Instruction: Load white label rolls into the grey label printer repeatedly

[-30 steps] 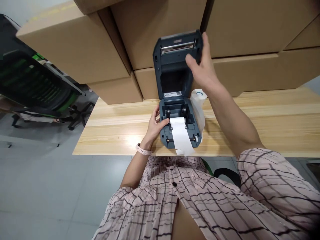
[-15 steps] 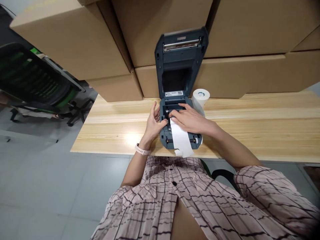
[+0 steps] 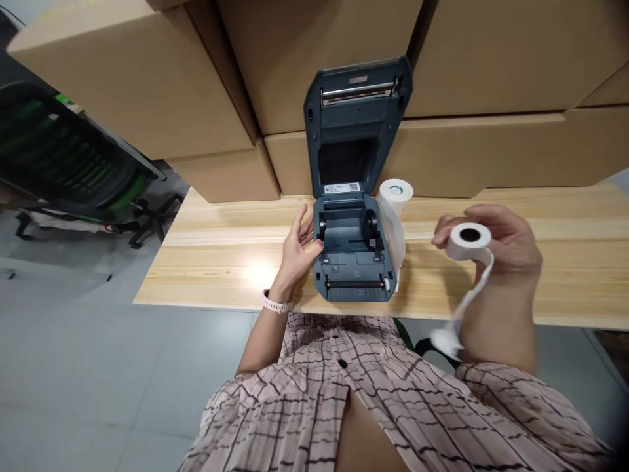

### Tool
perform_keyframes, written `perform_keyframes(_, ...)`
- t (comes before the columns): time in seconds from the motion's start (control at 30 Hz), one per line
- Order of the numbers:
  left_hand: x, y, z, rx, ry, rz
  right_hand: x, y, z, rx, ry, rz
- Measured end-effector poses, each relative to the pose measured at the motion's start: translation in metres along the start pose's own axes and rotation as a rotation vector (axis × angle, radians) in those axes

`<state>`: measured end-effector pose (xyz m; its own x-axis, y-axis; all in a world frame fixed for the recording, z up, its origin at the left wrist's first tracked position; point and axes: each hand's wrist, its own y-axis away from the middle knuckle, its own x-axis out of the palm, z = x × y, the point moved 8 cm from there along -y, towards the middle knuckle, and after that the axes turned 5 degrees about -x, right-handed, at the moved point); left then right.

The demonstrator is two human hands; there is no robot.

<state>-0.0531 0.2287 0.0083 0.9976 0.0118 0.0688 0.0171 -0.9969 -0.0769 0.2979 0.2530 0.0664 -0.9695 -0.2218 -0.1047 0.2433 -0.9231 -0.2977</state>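
Observation:
A dark grey label printer [image 3: 351, 269] sits on the table with its lid [image 3: 361, 124] raised. Inside its bay, the roll holders are visible with no roll between them. My left hand [image 3: 299, 252] braces the printer's left side, thumb over the rim and fingers along the outside. Off to the right, my right hand [image 3: 508, 242] grips a small white paper roll [image 3: 469, 244] with a dark core. A loose strip of its paper [image 3: 469, 305] hangs down, its end blurred. Another white label roll [image 3: 396, 190] stands upright by the printer's right side, its strip partly unwound.
Large cardboard boxes [image 3: 491, 59] line the back of the wooden table [image 3: 221, 255]. On the left, an office chair [image 3: 73, 144] stands on the grey floor. The table's front edge runs close to my body.
My right hand has lifted the paper roll out of the printer and carried it right, its strip trailing. The left hand stays at the printer's side, its thumb now lower on the rim.

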Motion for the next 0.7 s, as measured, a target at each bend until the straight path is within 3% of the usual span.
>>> perform_keyframes(0.07,0.000,0.001,-0.002,0.001,-0.011,0.004,-0.027,0.015,-0.018,0.052,-0.065,-0.124)
perform_keyframes(0.17,0.001,0.001,-0.003,0.002,-0.011,0.011,-0.038,0.022,-0.044,0.215,-0.061,-0.128)
perform_keyframes(0.27,0.001,0.001,-0.003,-0.001,-0.003,0.002,-0.034,0.017,-0.063,0.322,-0.057,-0.117)
perform_keyframes(0.43,0.000,0.001,-0.002,0.002,-0.003,-0.006,-0.016,0.006,-0.088,0.329,-0.156,-0.041)
perform_keyframes(0.7,0.002,0.001,-0.006,0.032,-0.007,0.018,-0.020,0.013,-0.093,0.350,-0.095,0.092)
